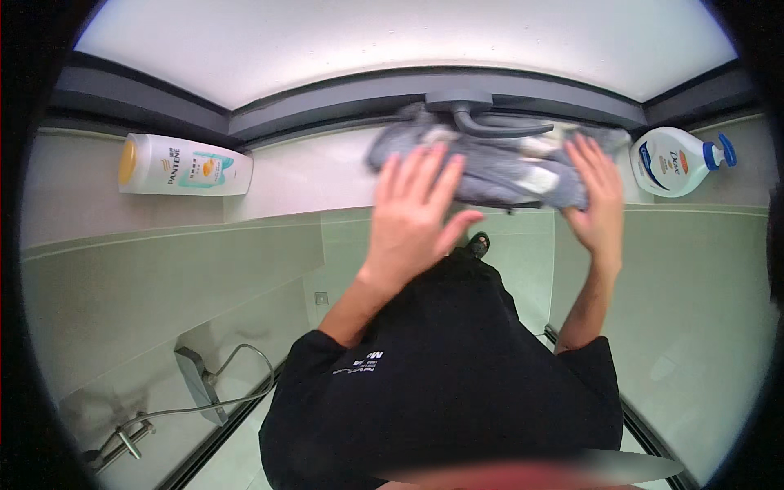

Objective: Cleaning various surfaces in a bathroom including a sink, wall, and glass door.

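A grey cloth with white patches [498, 171] lies bunched or folded on the pale ledge [306, 173] below the window. My left hand [415, 211] rests its outstretched fingertips on the cloth's left part, thumb apart. At the cloth's right end, my right hand [598, 189] lies with its fingers extended over the fabric. Neither hand grips it. Slight blur softens the cloth's left edge, and I cannot tell whether it is a towel or a garment.
A dark window handle [498, 126] juts over the cloth from the grey frame [327, 102]. A white bottle with a yellow cap [186, 166] lies at the ledge's left. On the right is a white pump bottle with a blue top [678, 162]. A shower hose [265, 384] hangs lower left.
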### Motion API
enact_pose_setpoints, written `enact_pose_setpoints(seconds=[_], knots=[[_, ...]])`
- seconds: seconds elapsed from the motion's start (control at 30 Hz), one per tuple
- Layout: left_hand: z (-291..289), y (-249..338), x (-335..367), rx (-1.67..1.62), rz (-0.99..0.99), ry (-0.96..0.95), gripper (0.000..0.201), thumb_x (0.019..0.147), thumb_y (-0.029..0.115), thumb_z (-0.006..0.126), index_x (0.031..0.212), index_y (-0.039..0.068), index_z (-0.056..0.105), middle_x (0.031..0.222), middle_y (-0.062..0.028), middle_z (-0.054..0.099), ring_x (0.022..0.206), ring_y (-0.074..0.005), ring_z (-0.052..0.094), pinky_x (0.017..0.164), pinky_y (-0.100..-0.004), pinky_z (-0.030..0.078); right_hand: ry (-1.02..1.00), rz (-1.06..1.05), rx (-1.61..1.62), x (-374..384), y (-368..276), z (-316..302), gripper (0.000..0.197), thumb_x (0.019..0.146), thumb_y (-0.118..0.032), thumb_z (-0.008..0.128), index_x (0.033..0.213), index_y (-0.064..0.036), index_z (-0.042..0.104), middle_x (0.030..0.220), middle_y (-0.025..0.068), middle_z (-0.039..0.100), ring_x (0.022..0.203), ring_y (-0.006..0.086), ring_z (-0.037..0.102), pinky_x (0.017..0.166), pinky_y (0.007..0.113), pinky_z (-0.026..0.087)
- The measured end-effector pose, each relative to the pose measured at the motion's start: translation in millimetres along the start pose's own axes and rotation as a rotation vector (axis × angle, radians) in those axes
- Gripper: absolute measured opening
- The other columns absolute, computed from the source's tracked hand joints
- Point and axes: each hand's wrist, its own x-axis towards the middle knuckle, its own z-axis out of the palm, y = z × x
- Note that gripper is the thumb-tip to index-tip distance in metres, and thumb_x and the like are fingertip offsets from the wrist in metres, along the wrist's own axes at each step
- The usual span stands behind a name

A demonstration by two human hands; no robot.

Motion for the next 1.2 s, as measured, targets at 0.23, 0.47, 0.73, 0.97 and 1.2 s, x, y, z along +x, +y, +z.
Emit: enact_pose_setpoints(seconds=[0.23,0.47,0.73,0.97,1.2], knots=[[13,17,12,-0.052,0.038,0.012,0.073,0.09,0.057,0.073,0.144,0.008,0.062,0.147,-0.0174,0.059,0.138,-0.033,0.054,0.119,-0.0523,0.035,0.181,0.065,-0.022,-21,2,5,0.076,0.074,-0.012,0.066,0.149,-0.0074,0.057,0.152,0.0137,0.058,0.144,0.0344,0.051,0.124,0.052,0.031],[-26,-59,-34,0.103,-0.152,0.124,0.053,0.098,0.047,0.07,0.134,0.009,0.069,0.142,-0.0115,0.066,0.135,-0.0314,0.058,0.119,-0.051,0.036,0.101,-0.107,0.099,14,-93,49,0.081,0.084,-0.047,0.073,0.152,-0.007,0.054,0.149,0.0144,0.059,0.141,0.0344,0.051,0.124,0.062,0.022],[-50,-85,-64,0.175,-0.294,0.484,0.044,0.099,0.038,0.072,0.131,0.008,0.069,0.137,-0.0115,0.069,0.131,-0.035,0.061,0.115,-0.051,0.04,0.021,-0.281,0.147,46,-164,68,0.085,0.071,-0.017,0.082,0.151,-0.0079,0.054,0.148,0.01,0.06,0.138,0.0278,0.054,0.121,0.061,0.029],[5,-11,-14,0.151,-0.08,0.154,0.066,0.094,0.047,0.074,0.145,0.008,0.062,0.148,-0.0158,0.06,0.14,-0.0344,0.051,0.12,-0.0577,0.029,0.08,-0.06,0.057,20,-76,36,0.073,0.077,0.007,0.066,0.145,-0.0181,0.063,0.144,0.0124,0.062,0.135,0.029,0.058,0.119,0.05,0.038],[37,40,20,-0.006,0.077,0.041,0.067,0.094,0.045,0.074,0.148,0.009,0.059,0.152,-0.0157,0.056,0.144,-0.0338,0.048,0.12,-0.0571,0.029,0.414,0.284,-0.08,-19,-40,1,0.056,0.088,0.007,0.06,0.141,-0.0111,0.067,0.143,0.0144,0.062,0.131,0.0372,0.058,0.113,0.048,0.043]])
